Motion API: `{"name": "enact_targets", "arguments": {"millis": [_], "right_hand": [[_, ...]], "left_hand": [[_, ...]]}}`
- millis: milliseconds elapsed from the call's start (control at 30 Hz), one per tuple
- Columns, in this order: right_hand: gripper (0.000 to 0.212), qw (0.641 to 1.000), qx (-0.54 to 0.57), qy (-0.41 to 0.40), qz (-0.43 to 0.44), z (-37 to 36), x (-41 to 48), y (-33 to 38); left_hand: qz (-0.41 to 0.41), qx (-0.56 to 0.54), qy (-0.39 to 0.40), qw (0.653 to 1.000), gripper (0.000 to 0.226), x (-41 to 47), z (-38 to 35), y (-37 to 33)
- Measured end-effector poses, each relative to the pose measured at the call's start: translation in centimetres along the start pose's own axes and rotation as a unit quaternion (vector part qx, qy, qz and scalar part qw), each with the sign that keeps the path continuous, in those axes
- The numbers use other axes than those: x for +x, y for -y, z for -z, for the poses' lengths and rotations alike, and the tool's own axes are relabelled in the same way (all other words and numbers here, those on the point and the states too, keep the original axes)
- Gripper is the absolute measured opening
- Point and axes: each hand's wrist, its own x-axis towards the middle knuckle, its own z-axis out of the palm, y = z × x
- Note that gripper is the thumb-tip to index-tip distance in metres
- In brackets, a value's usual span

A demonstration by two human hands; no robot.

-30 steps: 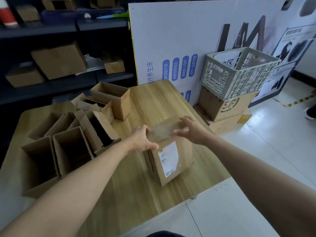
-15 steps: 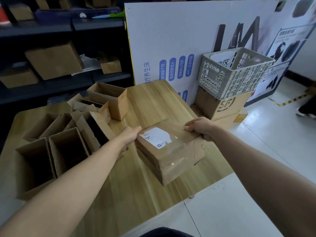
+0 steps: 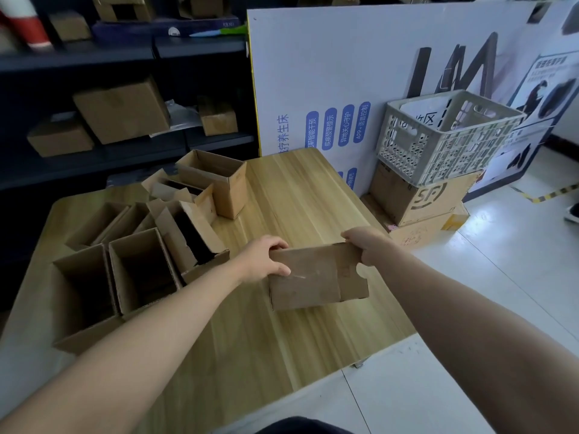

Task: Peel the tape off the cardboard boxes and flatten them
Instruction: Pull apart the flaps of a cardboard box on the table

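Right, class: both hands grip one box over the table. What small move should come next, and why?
Probably tip the box so a taped seam faces up. The left hand and right hand grip its top corners, and the face toward the camera shows no clear tape end to pick.

Both hands grip a cardboard box (image 3: 313,280) above the wooden table (image 3: 297,198): the left hand (image 3: 266,260) on its top-left corner, the right hand (image 3: 365,244) on its top-right corner. Open cartons (image 3: 141,255) crowd at ten o'clock; a grey crate (image 3: 448,136) sits at two o'clock.
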Motion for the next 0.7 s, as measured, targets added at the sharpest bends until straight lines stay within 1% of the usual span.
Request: {"name": "enact_targets", "arguments": {"millis": [33, 100, 133, 200, 233, 300, 367, 433, 467, 500, 533, 633, 700], "right_hand": [[0.032, 0.999, -0.031, 0.000, 0.019, 0.2, -0.4, 0.1], [0.052, 0.983, -0.129, -0.027, 0.129, 0.6, -1.2, 0.0], [0.061, 0.965, -0.173, -0.025, 0.195, 0.8, -1.6, 0.0], [0.074, 0.918, -0.275, 0.009, 0.285, 1.0, -2.0, -0.1], [0.079, 0.885, -0.350, 0.025, 0.308, 1.0, -2.0, -0.2], [0.092, 0.816, -0.471, 0.018, 0.335, 0.7, -1.7, -0.3], [0.101, 0.773, -0.523, -0.007, 0.359, 0.1, -1.6, -0.1], [0.102, 0.745, -0.545, -0.029, 0.385, -0.5, -1.2, 0.4], [0.099, 0.735, -0.549, -0.036, 0.396, -0.8, -1.0, 0.8], [0.096, 0.733, -0.550, -0.033, 0.397, -1.0, -0.9, 1.2], [0.092, 0.739, -0.546, -0.025, 0.394, -1.2, -0.9, 1.5], [0.087, 0.761, -0.535, 0.015, 0.366, -1.5, -0.5, 2.4], [0.086, 0.765, -0.536, 0.027, 0.356, -1.7, -0.1, 2.8]], "left_hand": [[0.001, -0.003, -0.007, 1.000, 0.044, 0.4, 0.1, 0.1], [0.002, -0.008, -0.025, 1.000, 0.039, 1.2, 0.3, 0.1], [0.004, -0.012, -0.033, 0.999, 0.038, 1.7, 0.4, 0.2], [0.005, -0.013, -0.046, 0.999, 0.038, 2.7, 0.7, 0.3], [0.007, -0.013, -0.054, 0.998, 0.039, 3.1, 0.7, 0.4], [0.012, -0.010, -0.080, 0.997, 0.039, 3.7, 0.8, 0.5], [-0.003, 0.035, -0.122, 0.992, 0.038, 3.9, 0.6, 0.2], [-0.044, 0.130, -0.156, 0.978, 0.031, 3.9, 0.5, -0.1], [-0.065, 0.172, -0.158, 0.970, 0.026, 3.9, 0.5, -0.2], [-0.079, 0.195, -0.151, 0.966, 0.024, 4.0, 0.4, -0.2], [-0.081, 0.199, -0.138, 0.967, 0.026, 4.1, 0.3, -0.2], [-0.061, 0.201, -0.124, 0.970, 0.034, 4.8, 0.4, -0.4], [-0.040, 0.215, -0.122, 0.968, 0.036, 5.5, 0.8, -0.6]]}}
